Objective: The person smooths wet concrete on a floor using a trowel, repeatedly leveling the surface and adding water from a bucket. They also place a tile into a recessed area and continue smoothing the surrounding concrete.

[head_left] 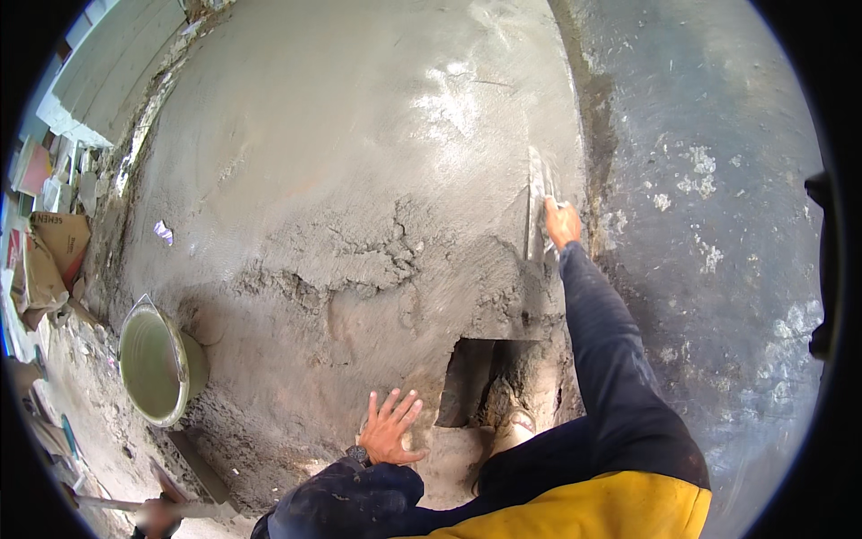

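Note:
My right hand [563, 225] is closed around the handle of a long, flat plastering trowel [534, 199], whose blade lies against wet grey cement [332, 117] near its right border. My left hand [391, 431] is open with its fingers spread, and holds nothing. It is low over the rough ground, left of a square hole [467, 382]; whether the palm touches the ground, I cannot tell. A dark watch sits on that wrist. Smooth, shiny cement spreads ahead of the trowel, while a lumpy, cracked ridge [377, 260] of it runs across the middle.
A green bucket [148, 364] with a wire handle stands at left. Torn brown paper bags [61, 247] and rubble lie along the left edge. At lower left, another person's hand [159, 516] is by a pole [108, 504]. A dark, worn floor [709, 269] borders the cement at right.

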A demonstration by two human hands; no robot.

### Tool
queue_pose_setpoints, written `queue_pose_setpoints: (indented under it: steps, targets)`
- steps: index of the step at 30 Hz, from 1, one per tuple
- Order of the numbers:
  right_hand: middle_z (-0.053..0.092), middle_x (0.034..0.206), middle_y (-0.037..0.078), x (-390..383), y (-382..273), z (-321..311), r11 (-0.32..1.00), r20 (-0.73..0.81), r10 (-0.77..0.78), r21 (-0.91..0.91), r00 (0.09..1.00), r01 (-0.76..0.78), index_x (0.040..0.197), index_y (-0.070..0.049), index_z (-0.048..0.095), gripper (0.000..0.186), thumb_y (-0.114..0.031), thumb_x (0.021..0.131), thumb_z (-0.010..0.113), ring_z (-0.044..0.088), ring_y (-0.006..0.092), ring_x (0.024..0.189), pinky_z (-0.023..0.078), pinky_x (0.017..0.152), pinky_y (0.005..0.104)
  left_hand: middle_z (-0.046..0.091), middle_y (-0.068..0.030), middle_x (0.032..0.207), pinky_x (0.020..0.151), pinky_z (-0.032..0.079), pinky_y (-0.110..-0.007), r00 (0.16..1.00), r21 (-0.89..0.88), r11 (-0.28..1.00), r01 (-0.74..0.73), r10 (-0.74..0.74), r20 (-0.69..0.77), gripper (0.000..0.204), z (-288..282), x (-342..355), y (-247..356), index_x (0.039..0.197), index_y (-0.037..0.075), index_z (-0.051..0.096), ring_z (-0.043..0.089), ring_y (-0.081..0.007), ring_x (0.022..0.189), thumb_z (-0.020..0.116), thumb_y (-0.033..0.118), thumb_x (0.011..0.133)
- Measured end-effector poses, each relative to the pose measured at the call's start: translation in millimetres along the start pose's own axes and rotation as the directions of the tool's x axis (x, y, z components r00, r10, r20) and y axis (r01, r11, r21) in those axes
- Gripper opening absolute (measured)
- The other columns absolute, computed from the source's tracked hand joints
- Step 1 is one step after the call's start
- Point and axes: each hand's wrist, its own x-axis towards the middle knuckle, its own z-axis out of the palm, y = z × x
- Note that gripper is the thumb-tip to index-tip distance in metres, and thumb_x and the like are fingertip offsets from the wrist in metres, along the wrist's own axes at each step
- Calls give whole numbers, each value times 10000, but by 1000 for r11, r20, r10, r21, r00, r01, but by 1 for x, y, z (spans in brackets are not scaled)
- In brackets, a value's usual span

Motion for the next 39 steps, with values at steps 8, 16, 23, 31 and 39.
queue_pose_setpoints:
  steps: [8, 16, 23, 31, 39]
  targets:
    - [668, 795, 110, 0, -66, 60, 755, 108, 257, 598, 960, -270, 969, 70, 678, 542, -471, 967, 655, 631, 234, 649, 505, 581, 429, 333, -76, 1693, 1234, 64, -720, 998, 13, 999, -40, 39, 51, 1092, 2, 5, -4, 1622, 165, 379, 251, -368, 1562, 699, 766, 768]
    - [727, 1020, 229, -55, -168, 21, 964, 486, -264, 157, 833, 214, 1098, 37, 695, 542, -478, 952, 611, 720, 306, 871, 563, 806, 450, 338, -75, 1691, 1232, 90, -720, 994, -27, 997, -71, 73, 80, 1077, 1, 1, -7, 1627, 181, 371, 263, -376, 1554, 739, 699, 757]
    - [719, 891, 152, -20, -143, -135, 809, 232, -498, -224, 836, 544, 1206, -7, 653, 586, -543, 973, 611, 706, 235, 780, 583, 758, 418, 432, -130, 1626, 1223, 313, -574, 972, -139, 987, -86, 53, -229, 727, -65, 17, -44, 1579, 145, 448, 409, -380, 1487, 710, 276, 914]
    - [702, 727, 107, -126, -61, -106, 690, 480, -422, -381, 769, 616, 1060, -96, 605, 446, -538, 1008, 610, 669, 231, 563, 549, 516, 379, 605, -198, 1440, 965, 592, -448, 800, -295, 952, 78, -237, -551, 708, -259, 107, -87, 1594, 61, 410, 699, -276, 1133, 677, 114, 941]
    - [755, 902, 146, -94, -53, -17, 653, 484, -512, -319, 710, 687, 1082, -109, 597, 434, -512, 945, 681, 755, 338, 834, 591, 683, 478, 542, -191, 1521, 1019, 545, -418, 784, -59, 995, 85, -103, -613, 738, -421, 113, -78, 1609, 53, 390, 672, -268, 1172, 637, 0, 916]
